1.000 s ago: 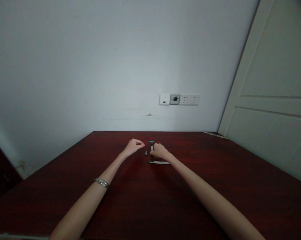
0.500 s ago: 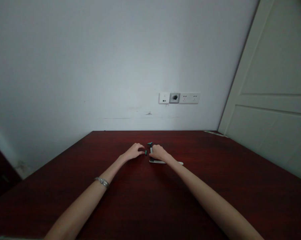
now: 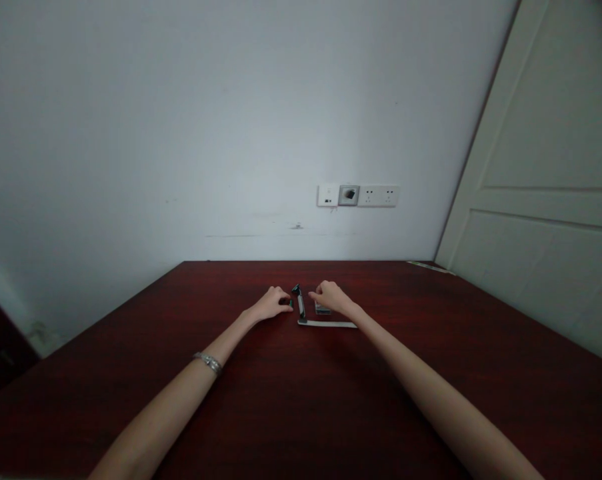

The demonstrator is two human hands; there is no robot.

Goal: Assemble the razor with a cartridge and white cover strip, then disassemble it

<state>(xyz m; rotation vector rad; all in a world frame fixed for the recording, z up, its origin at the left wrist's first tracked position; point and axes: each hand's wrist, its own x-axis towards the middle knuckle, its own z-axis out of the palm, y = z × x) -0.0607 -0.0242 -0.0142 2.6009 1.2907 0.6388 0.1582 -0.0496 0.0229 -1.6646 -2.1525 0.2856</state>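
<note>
My left hand (image 3: 273, 304) rests on the dark red table (image 3: 301, 387), its fingers curled and pinched round a small green piece (image 3: 291, 304). Just right of it lies a razor (image 3: 301, 305) with a grey handle and a dark teal head pointing away from me. My right hand (image 3: 329, 297) hovers beyond the razor with its fingers bent, its fingertips over a small grey flat piece (image 3: 322, 310); whether it grips that piece is not clear. A thin pale strip (image 3: 331, 324) lies on the table under my right wrist.
A white wall rises behind the table with a row of sockets (image 3: 358, 196). A cream panelled door (image 3: 545, 200) stands at the right. A bracelet (image 3: 208, 363) is on my left wrist.
My left hand came down from above the table onto the small green piece. My right hand let go of the razor and shifted right, uncovering the small grey piece. The razor now lies free.
</note>
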